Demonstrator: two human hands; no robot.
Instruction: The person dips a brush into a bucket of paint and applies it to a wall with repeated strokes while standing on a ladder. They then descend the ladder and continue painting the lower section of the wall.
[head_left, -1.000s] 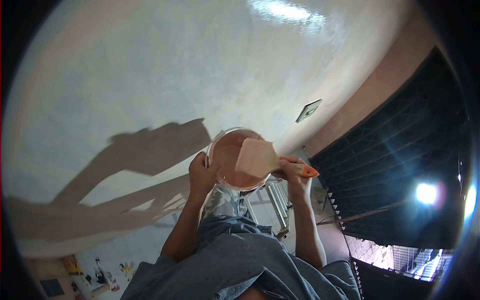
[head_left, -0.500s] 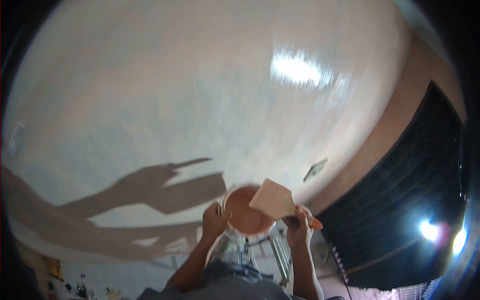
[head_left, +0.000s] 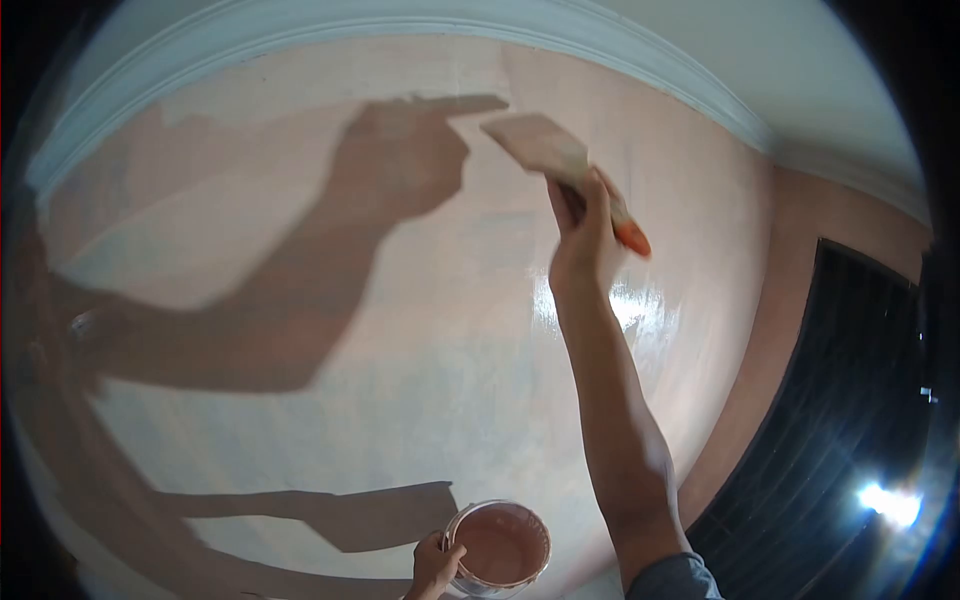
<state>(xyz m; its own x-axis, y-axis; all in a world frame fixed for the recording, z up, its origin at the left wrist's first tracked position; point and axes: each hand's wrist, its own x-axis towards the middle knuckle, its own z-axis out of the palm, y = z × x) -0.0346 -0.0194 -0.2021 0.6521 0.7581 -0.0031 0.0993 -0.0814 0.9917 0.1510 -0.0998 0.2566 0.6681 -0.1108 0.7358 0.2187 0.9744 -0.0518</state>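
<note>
My right hand point(head_left: 585, 235) is raised high in front of the wall, its fingers closed round the handle of a wide flat paintbrush point(head_left: 540, 146). The handle has an orange end, and the pinkish bristles point up and left, close to the upper wall. Low in the view, my left hand point(head_left: 435, 567) grips the left side of a round paint bucket point(head_left: 546, 532), thumb over the rim. Pinkish-brown paint point(head_left: 497, 545) lies inside it. Before me, the wall point(head_left: 430, 290) carries streaky, patchy pink over a pale bluish-white surface.
White cornice moulding point(head_left: 460, 22) runs along the top of the wall under the ceiling point(head_left: 800, 80). At the right stand a brownish-pink side wall point(head_left: 745, 390) and a dark window or door opening point(head_left: 840, 400) with a bright light point(head_left: 890, 505). Shadows of my arms fall on the wall.
My right hand has lifted the paintbrush from over the bucket up toward the top of the wall. The view has tilted upward, bringing the cornice into sight. My left hand still holds the bucket.
</note>
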